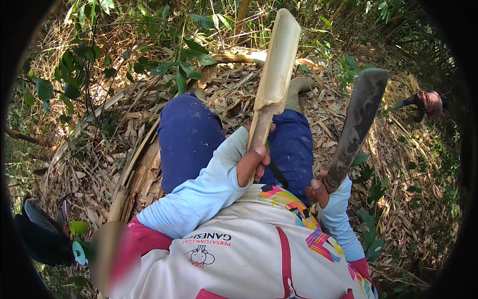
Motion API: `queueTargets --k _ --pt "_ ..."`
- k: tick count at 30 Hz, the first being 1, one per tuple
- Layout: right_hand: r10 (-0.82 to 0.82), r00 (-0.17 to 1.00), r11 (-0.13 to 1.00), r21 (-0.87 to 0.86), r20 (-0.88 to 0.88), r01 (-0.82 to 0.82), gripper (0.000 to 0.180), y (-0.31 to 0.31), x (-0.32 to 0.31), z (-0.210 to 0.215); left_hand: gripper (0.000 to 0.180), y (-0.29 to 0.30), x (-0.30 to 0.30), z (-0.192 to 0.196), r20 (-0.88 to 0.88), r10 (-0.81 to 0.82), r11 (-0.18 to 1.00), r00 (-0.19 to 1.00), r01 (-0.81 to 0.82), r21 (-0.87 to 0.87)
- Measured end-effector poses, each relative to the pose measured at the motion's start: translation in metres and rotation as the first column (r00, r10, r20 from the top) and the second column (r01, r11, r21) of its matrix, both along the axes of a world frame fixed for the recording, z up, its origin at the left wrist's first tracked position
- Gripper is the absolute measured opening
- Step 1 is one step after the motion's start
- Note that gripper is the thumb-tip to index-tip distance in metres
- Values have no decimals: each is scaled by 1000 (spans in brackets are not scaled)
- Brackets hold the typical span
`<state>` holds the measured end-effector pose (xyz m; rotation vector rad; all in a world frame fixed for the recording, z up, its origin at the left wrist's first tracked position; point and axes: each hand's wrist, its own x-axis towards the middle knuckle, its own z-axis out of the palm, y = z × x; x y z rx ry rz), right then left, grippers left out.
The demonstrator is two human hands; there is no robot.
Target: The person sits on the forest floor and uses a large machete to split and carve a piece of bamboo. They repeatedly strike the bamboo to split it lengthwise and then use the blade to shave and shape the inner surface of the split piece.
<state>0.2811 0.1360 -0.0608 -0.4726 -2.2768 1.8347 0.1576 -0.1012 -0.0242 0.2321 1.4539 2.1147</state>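
My left hand (255, 163) is closed round the narrow end of a split piece of bamboo (278, 62). Its wider, hollowed half points up and away from me, with a notched step where the narrow part starts. In my right hand (319, 190) is a machete (361, 117); its broad dark blade, worn and blotched, tilts up to the right. The handle is mostly hidden by my fingers. Blade and bamboo are apart, the bamboo above my blue-trousered legs (191, 134).
Dry bamboo leaves (328, 134) cover the ground. A split bamboo log (142, 184) lies left of my legs, another pale length (234, 58) beyond my feet. Leafy branches (74, 74) hang at left. One person (432, 104) is far right; another, blurred (114, 259), is close at lower left by a green cup (78, 227).
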Motion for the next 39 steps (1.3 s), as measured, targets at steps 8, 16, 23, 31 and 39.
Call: queueTargets --k 8,16,23,31,39 --pt "20 987 936 -345 -161 -75 32 -62 -77 30 50 4 5 -4 -310 -55 985 949 0 -175" --pt "105 978 814 -549 -182 -189 37 -69 -107 35 52 10 -2 -15 -573 -121 988 811 44 -147" --pt "139 976 853 -480 -170 -205 27 -63 -117 32 57 8 1 -26 -643 -101 947 759 -124 -295" --pt "200 971 870 -431 -131 -238 25 -52 -128 10 57 9 2 -20 -663 -166 837 730 -251 -486" --pt "61 998 875 -481 4 -51 38 -67 -113 40 46 12 0 -14 -163 128 978 978 -152 -142"
